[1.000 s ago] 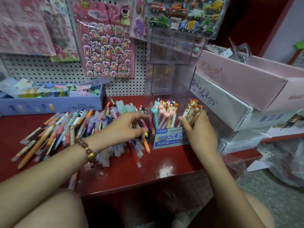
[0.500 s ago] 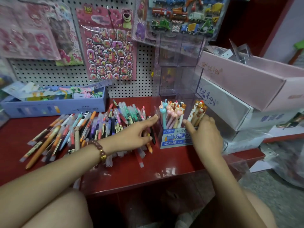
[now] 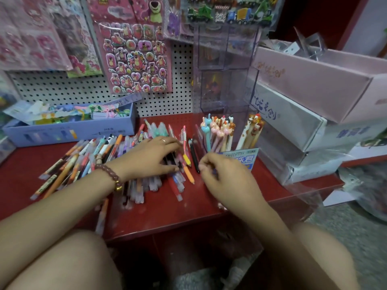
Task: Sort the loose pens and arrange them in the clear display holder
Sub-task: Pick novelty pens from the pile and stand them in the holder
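Note:
A heap of loose pens (image 3: 100,155) lies spread over the red shelf (image 3: 167,208). My left hand (image 3: 149,159) rests on the heap's right part, fingers stretched out over several pens. To its right lies a black pen (image 3: 193,154). My right hand (image 3: 224,176) hovers by that pen's lower end with its fingers curled; blur hides whether it pinches anything. The clear tiered display holder (image 3: 226,91) stands behind it, with animal-topped pens (image 3: 217,131) and giraffe-like pens (image 3: 252,129) upright in its lowest compartments.
A blue box (image 3: 69,128) of packets sits at the back left. Sticker sheets (image 3: 136,59) hang on the pegboard. A pink carton (image 3: 314,84) and a white carton (image 3: 291,124) are stacked right of the holder. My knees are below the shelf edge.
My right hand left the giraffe-like pens in the holder and came left and down to the black pen. My left hand stayed on the heap, its fingers shifting slightly right.

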### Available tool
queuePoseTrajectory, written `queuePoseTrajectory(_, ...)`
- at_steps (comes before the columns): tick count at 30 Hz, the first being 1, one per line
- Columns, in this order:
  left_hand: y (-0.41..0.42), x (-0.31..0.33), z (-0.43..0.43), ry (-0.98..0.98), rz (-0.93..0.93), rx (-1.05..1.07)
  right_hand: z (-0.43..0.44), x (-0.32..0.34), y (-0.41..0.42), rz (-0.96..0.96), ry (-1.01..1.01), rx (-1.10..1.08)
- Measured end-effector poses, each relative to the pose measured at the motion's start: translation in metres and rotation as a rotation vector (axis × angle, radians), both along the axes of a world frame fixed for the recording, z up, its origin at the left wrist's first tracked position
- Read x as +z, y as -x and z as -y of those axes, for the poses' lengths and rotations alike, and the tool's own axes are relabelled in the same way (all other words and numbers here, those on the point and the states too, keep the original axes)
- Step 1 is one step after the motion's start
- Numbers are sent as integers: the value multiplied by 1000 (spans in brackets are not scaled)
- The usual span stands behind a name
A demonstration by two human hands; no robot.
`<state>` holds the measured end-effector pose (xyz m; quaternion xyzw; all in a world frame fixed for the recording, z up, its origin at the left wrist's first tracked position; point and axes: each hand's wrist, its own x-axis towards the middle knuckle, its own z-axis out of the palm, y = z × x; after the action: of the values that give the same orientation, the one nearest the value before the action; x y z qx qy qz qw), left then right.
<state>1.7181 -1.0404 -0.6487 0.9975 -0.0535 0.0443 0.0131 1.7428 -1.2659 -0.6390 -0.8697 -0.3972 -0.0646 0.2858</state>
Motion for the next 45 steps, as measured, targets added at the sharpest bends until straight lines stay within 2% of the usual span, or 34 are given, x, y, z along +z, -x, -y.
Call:
queuePoseTrajectory(2, 8, 1, -8, 52, -39, 0, -5, -8, -6, -37, 140, 33)
queuePoseTrajectory(7, 24, -5, -25, 109, -138, -6, -18, -15, -6, -38, 295, 105)
queuePoseTrajectory(11, 33, -5, -30, 235, -132, 3, -35, -23, -2, 0, 470, -2)
queuePoseTrajectory(17, 40, 0, -37, 391, -35, 78, -52, -23, 3, 19, 559, -83)
queuePoseTrajectory(24, 41, 6, -29, 385, -1, 82, -61, -24, 2, 155, 656, -111)
queuePoseTrajectory(29, 39, 6, -28, 403, -25, 77, -57, -24, -4, 74, 570, -46)
queuePoseTrajectory(34, 37, 10, -24, 437, -32, 61, -57, -27, -6, 72, 452, -38)
queuePoseTrajectory(36, 36, 10, -23, 462, -25, 53, -55, -29, -7, 54, 463, -32)
queuePoseTrajectory(41, 36, 10, -21, 498, -1, 25, -50, -24, -10, -146, 452, -23)
queuePoseTrajectory(45, 36, 11, -21, 523, 7, 8, -55, -26, -12, -214, 411, -35)
